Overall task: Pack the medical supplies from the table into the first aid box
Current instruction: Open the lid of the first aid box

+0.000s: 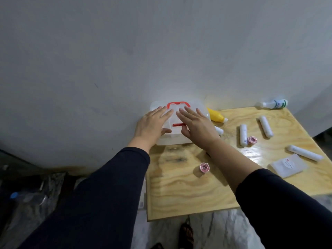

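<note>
The first aid box [177,137], translucent white with a red handle and red latch, sits closed at the table's far left corner against the wall. My left hand [152,124] lies flat on its lid at the left, thumb down the front. My right hand [195,123] rests on the lid at the right, thumb near the red latch. Loose on the table lie a yellow bottle [215,115], a white-green bottle [273,104], three white bandage rolls [242,134] [266,129] [304,152], two pink tape rolls [204,167] [252,140] and a white packet [287,165].
The plywood table [185,191] stands against a grey wall. A small white tube [219,130] pokes out behind my right wrist. Dark bags and clutter [32,191] lie on the floor to the left. Sandalled feet [186,232] show below the table's near edge.
</note>
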The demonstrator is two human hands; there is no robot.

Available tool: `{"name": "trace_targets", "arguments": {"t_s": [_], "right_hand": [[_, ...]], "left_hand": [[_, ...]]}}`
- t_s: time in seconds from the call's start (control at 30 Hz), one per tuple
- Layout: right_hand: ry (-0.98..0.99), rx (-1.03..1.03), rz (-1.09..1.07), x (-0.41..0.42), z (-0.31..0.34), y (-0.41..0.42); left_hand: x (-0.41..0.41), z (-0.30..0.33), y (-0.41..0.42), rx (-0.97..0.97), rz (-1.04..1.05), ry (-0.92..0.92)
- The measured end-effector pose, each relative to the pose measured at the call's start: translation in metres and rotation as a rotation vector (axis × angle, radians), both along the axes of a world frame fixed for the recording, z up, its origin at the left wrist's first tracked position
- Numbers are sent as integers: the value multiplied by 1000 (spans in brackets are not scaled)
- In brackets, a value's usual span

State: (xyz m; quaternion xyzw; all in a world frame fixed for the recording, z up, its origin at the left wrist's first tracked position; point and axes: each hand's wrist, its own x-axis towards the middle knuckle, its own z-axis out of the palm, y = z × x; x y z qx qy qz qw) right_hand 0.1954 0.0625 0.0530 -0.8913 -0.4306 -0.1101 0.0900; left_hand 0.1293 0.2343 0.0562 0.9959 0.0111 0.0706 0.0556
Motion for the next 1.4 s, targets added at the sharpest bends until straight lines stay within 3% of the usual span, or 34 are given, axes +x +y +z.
{"name": "trace_targets", "arguments": {"t_s": [0.2, 0.27, 0.37, 0.5, 0.67, 0.83, 1.4], "right_hand": [[-338, 84, 44, -8, 11, -10], [-360, 44, 99, -15, 2, -15], [-176, -7, 0, -14, -11, -14], [227, -91, -366, 5, -22, -8], [465, -83, -542, 25, -37, -6], [501, -85, -517, 25, -35, -13], [544, -18, -512, 11, -17, -50]], "left_hand": [[13, 38, 14, -57, 16, -29], [21, 48, 15, -77, 34, -59], [32, 54, 14, -112, 55, -99], [46, 53, 16, -112, 59, -164], [66, 49, 16, 71, 101, -115], [72, 52, 13, 218, 193, -102], [63, 60, -12, 131, 140, -173]]}}
